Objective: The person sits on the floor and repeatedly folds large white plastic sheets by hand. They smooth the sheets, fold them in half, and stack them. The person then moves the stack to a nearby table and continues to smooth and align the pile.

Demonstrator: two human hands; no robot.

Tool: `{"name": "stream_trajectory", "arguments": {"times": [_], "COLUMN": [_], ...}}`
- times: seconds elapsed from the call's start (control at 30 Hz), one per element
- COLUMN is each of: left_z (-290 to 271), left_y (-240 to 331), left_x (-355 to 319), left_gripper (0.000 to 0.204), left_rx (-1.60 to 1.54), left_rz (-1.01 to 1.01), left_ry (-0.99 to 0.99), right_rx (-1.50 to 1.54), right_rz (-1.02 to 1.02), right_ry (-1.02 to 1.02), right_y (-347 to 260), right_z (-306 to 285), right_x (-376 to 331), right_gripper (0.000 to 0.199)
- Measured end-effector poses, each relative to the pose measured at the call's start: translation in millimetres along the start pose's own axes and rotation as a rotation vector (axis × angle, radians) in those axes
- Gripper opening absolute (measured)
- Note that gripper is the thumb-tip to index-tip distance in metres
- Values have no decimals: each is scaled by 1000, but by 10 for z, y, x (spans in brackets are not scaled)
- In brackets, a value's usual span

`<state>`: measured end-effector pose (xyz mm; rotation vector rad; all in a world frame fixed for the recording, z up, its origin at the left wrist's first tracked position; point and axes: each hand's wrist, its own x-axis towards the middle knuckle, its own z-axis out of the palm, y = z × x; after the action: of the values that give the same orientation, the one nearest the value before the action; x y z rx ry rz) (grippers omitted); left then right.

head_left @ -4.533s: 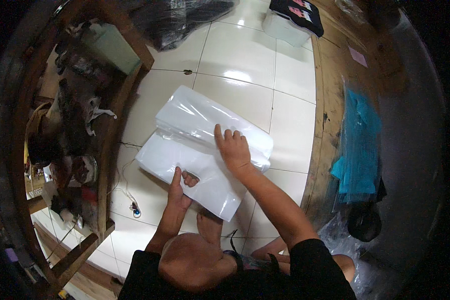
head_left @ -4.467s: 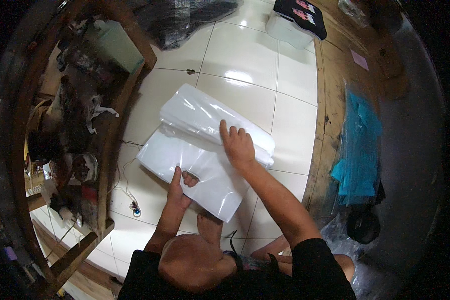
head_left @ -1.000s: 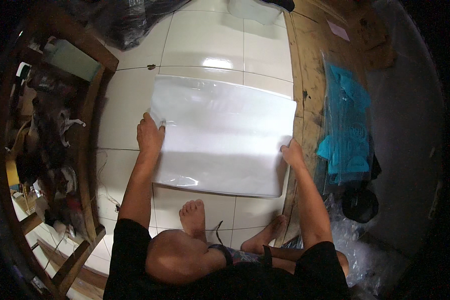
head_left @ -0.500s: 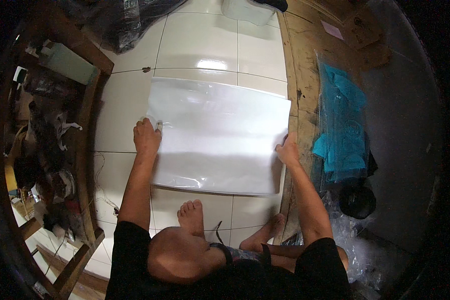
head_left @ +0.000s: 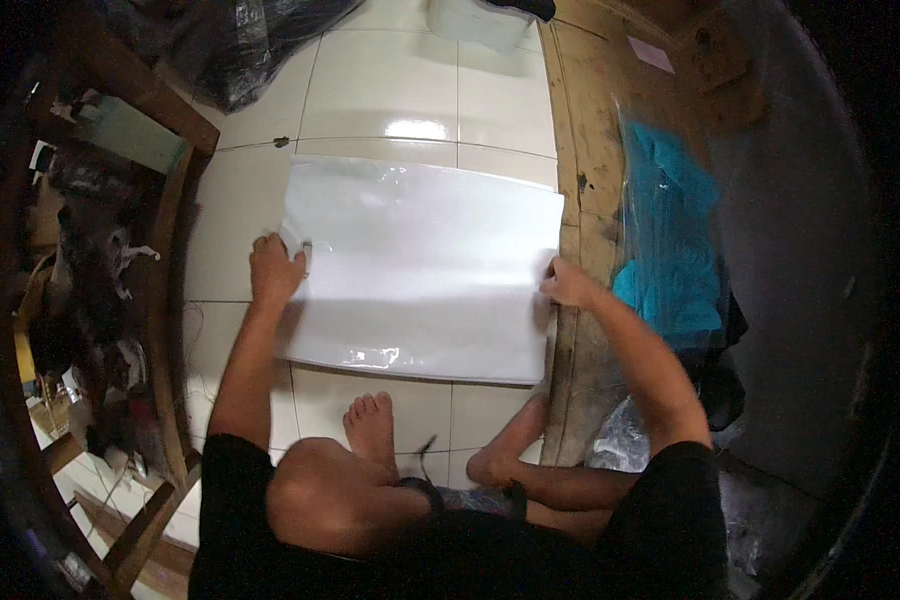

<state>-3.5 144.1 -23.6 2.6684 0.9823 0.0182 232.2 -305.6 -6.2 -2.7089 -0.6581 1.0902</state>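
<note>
A large, glossy white plastic sheet (head_left: 420, 265) is stretched out in front of me, low over the floor tiles. Its surface looks smooth, with shiny creases along the near edge and at the left side. My left hand (head_left: 277, 270) is closed on the left edge, thumb over the top and the fingertips partly hidden. At the opposite edge, my right hand (head_left: 568, 282) pinches the sheet with curled fingers, right beside the wooden board. Whether the sheet is a single layer or a flat bag, I cannot tell.
On the right lies a wooden board (head_left: 575, 150), with a turquoise plastic-wrapped packet (head_left: 670, 240) on it. A cluttered wooden shelf (head_left: 165, 330) stands at the left. Black plastic (head_left: 240, 60) and a pale container (head_left: 480, 25) are at the far side. My bare foot (head_left: 370, 425) is close to the sheet.
My right elbow has swung outward and my right hand has turned, its fingers now curled at the sheet's edge. The whole view has shifted slightly; the left hand keeps its hold.
</note>
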Motion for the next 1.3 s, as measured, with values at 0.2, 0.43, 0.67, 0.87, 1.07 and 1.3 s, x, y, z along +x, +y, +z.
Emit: {"name": "stream_trajectory", "arguments": {"times": [0.2, 0.43, 0.67, 0.87, 1.07, 1.3], "left_z": [-964, 404, 742, 812, 752, 723], "left_y": [499, 1128, 2208, 2340, 2372, 2259], "left_x": [-563, -2330, -2382, -2249, -2194, -2213], "left_gripper": [39, 42, 39, 40, 36, 36], "left_rx": [-421, -1174, -1718, -1819, -1892, -1681], "left_rz": [-257, -1115, -1429, -1439, -1502, -1378], "left_ry": [-535, -829, -382, -347, -265, -224], "right_rx": [-247, -241, -330, -310, -300, -340], "right_rz": [-291, -485, -605, -646, -627, -581], "right_ry": [129, 166, 179, 146, 60, 122], "right_y": [-390, -1098, -1095, -1132, -1188, -1168], "right_z": [-925, -728, -565, -625, -729, -599], "right_x": [425, 1310, 1435, 1512, 1613, 1665], "right_gripper": [45, 56, 47, 42, 39, 41]}}
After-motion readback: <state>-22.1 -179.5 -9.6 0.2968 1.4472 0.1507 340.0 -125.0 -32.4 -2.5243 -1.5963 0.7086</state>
